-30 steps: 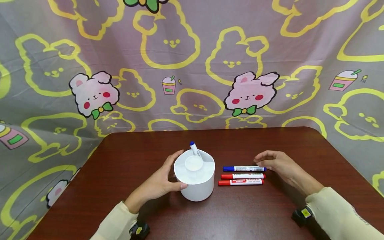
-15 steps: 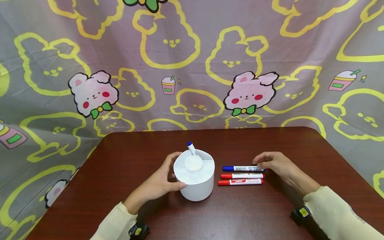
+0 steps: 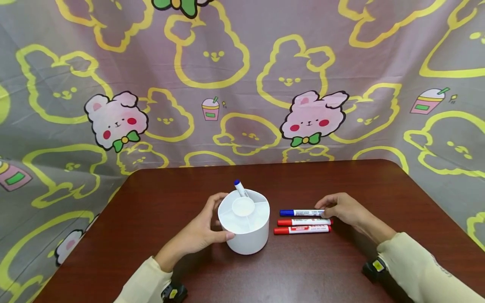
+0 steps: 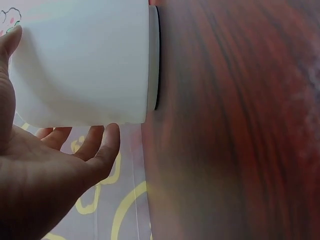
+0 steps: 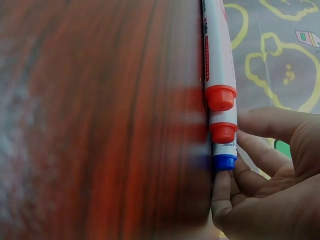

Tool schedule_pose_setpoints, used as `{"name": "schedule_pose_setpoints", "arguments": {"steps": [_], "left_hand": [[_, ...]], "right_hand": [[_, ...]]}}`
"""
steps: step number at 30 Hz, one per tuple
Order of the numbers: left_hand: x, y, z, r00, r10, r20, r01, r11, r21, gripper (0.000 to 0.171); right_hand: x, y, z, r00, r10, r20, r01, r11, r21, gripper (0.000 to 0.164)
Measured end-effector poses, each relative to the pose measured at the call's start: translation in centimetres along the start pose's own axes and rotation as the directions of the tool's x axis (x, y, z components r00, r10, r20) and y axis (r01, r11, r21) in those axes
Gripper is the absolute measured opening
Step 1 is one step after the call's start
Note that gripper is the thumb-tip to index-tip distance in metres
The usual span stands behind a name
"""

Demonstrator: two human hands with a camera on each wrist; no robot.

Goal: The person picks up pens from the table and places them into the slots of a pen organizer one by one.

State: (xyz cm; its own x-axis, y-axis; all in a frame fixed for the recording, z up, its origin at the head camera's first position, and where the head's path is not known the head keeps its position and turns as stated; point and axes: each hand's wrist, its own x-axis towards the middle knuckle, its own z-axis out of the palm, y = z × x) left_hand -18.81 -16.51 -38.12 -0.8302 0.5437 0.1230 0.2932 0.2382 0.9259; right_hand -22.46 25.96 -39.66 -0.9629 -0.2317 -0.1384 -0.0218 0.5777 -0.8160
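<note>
A round white pen organizer [image 3: 248, 242] with several compartments stands upright on the table. My left hand [image 3: 202, 227] holds its left side, thumb in front and fingers behind; the left wrist view shows its smooth wall [image 4: 90, 70] beside the thumb. A blue-capped marker [image 3: 239, 187] leans in its back compartment. To the right lie a blue whiteboard marker [image 3: 299, 213] and two red ones, the middle red marker [image 3: 299, 222] and the nearest red marker [image 3: 297, 230]. My right hand [image 3: 346, 210] pinches the blue marker's right end; in the right wrist view its blue end plug [image 5: 225, 162] shows between the fingers.
The dark red-brown wooden table [image 3: 288, 269] has rounded back corners. Behind it hangs a grey-pink curtain [image 3: 235, 97] with cartoon bears and drink cups. Black straps with small cameras sit at both wrists.
My right hand has moved left along the blue marker, and its thumb and fingers have come round the right end. My left hand stays at the organizer. The head view has shifted slightly.
</note>
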Motion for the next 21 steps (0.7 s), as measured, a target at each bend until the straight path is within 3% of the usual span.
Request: {"name": "schedule_pose_setpoints", "arguments": {"steps": [10,16,21], "left_hand": [[-0.11,0.19,0.14,0.999,-0.031,-0.025,0.032,0.999,0.036,0.098],[-0.11,0.15,0.18,0.999,-0.036,-0.014,0.036,0.999,0.031,0.098],[-0.12,0.25,0.11,0.999,-0.033,-0.014,0.034,0.999,0.04,0.098]], "right_hand": [[0.19,-0.17,0.26,1.0,0.016,0.0,-0.016,0.999,-0.041,0.019],[0.07,-0.22,0.23,1.0,-0.014,-0.013,0.013,0.997,-0.071,0.015],[0.14,-0.27,-0.04,1.0,-0.007,-0.025,0.005,0.999,-0.048,0.014]]}}
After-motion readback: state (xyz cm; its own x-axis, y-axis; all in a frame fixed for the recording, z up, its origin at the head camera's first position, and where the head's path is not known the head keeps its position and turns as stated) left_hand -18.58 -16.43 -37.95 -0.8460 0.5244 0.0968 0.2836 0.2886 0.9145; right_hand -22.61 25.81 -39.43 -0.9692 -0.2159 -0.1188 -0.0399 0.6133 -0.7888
